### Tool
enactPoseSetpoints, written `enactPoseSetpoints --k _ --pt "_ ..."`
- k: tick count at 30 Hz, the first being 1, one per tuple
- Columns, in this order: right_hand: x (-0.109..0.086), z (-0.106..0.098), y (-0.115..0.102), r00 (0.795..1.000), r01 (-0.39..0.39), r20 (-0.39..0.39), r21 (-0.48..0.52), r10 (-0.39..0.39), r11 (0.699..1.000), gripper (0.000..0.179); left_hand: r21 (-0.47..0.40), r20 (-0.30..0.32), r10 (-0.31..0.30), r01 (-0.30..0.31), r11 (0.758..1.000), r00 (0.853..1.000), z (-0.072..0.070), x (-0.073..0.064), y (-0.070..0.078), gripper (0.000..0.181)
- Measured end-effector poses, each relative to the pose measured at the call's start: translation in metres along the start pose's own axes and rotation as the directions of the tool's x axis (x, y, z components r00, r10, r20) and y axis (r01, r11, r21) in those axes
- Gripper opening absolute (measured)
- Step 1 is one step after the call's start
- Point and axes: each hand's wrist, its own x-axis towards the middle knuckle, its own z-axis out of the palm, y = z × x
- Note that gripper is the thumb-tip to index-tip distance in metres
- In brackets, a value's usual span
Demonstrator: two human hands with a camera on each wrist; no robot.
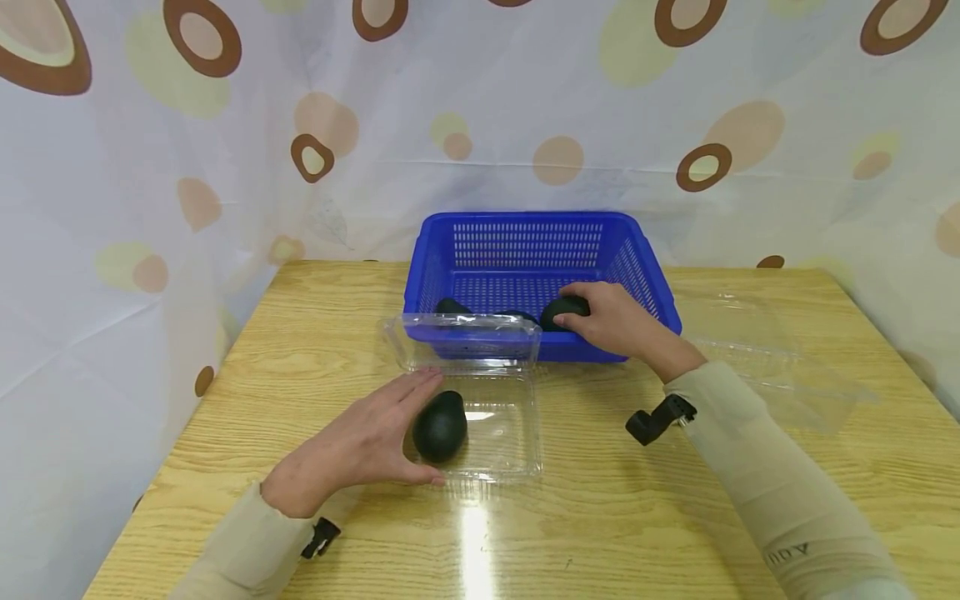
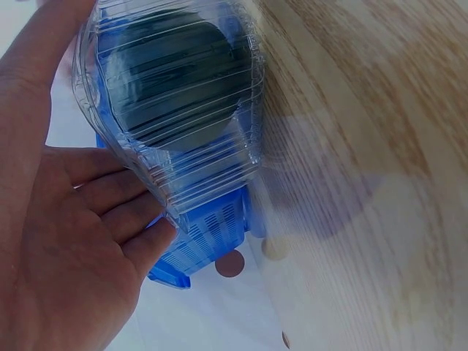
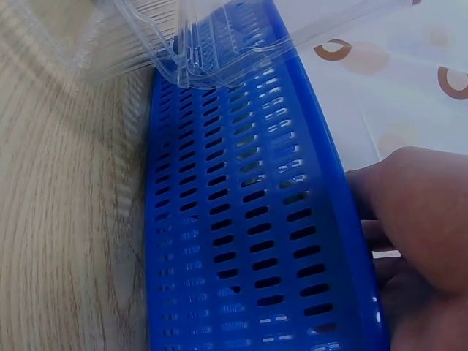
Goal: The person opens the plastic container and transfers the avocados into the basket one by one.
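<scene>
A dark green avocado (image 1: 440, 427) lies in the left part of a clear plastic clamshell container (image 1: 502, 442), whose lid (image 1: 472, 337) is raised toward the basket. My left hand (image 1: 356, 437) spans the container's left side, thumb by the front edge and fingers by the back. In the left wrist view, its extended fingers (image 2: 121, 212) touch the clear wall. My right hand (image 1: 618, 321) reaches into the blue basket (image 1: 525, 218) and holds another avocado (image 1: 555, 313) between thumb and fingers. In the right wrist view, the basket wall hides what that hand holds.
More dark avocados (image 1: 452, 307) lie in the basket, partly hidden behind the raised lid. More clear plastic packaging (image 1: 772, 367) rests on the wooden table (image 1: 570, 517) at the right. A patterned sheet (image 1: 495, 100) hangs behind the table.
</scene>
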Motion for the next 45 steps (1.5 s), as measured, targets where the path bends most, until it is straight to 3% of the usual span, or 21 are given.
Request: enactPoseSetpoints --k 13,29,34,45 --pt "0.006 0.000 0.000 0.992 -0.007 0.124 -0.020 0.009 1.000 0.035 0.002 0.006 -0.003 0.003 1.000 1.000 0.000 0.000 -0.001 0.115" --pt "0.000 0.006 -0.002 0.997 -0.040 0.062 0.049 0.037 0.998 0.036 -0.004 0.000 0.004 -0.004 1.000 1.000 0.000 0.000 0.000 0.117" --pt "-0.001 0.008 -0.002 0.998 -0.036 0.043 0.043 0.034 0.998 0.034 -0.007 0.016 -0.018 0.018 1.000 1.000 0.000 0.000 0.000 0.117" --pt "-0.007 0.008 -0.003 0.996 0.026 -0.085 0.081 -0.019 0.996 0.031 -0.008 0.019 -0.020 0.021 1.000 1.000 0.000 0.000 0.000 0.118"
